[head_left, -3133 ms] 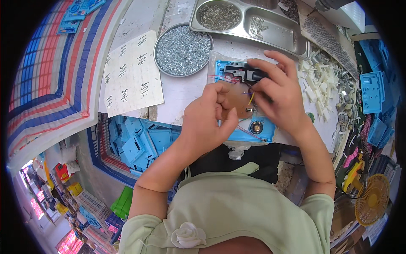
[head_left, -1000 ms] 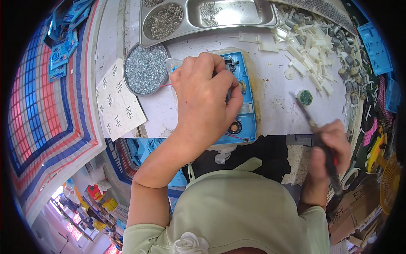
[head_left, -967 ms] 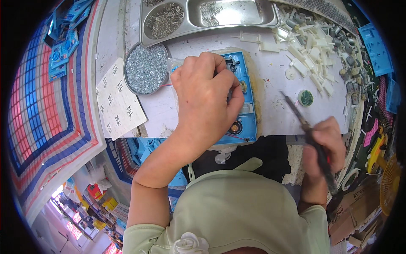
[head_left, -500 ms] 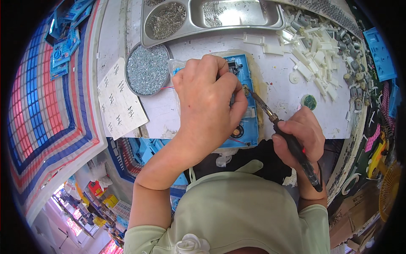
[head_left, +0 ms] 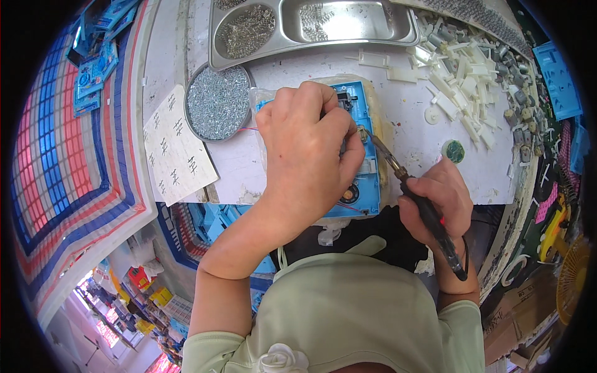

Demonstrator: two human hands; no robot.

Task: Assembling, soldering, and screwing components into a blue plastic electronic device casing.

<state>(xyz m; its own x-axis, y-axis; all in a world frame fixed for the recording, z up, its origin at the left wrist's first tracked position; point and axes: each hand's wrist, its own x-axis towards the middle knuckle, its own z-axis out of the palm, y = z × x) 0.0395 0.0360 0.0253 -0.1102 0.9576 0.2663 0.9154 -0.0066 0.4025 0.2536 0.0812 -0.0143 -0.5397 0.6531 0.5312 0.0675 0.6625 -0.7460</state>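
Observation:
A blue plastic casing [head_left: 369, 186] with small black and metal parts inside lies at the near edge of the white table. My left hand [head_left: 308, 149] rests over its left half, fingers bent and pinched together; what they hold is hidden beneath them. Thin red and blue wires [head_left: 249, 128] come out to the left of that hand. In my right hand [head_left: 438, 205] is a soldering iron [head_left: 429, 214] with a black handle. Its metal tip points up and left, at a small brass-coloured part [head_left: 362, 133] on the casing; whether they touch I cannot tell.
A round tin of small screws [head_left: 217, 102] stands left, beside a paper with handwriting [head_left: 179, 152]. A steel tray [head_left: 345, 45] with small springs lies at the back. White plastic pieces [head_left: 460, 84] and grey motors [head_left: 519, 96] are heaped right, near a green round piece [head_left: 453, 151].
My right hand and the soldering iron's handle have shifted very slightly left and up. My left hand stays over the casing almost unchanged.

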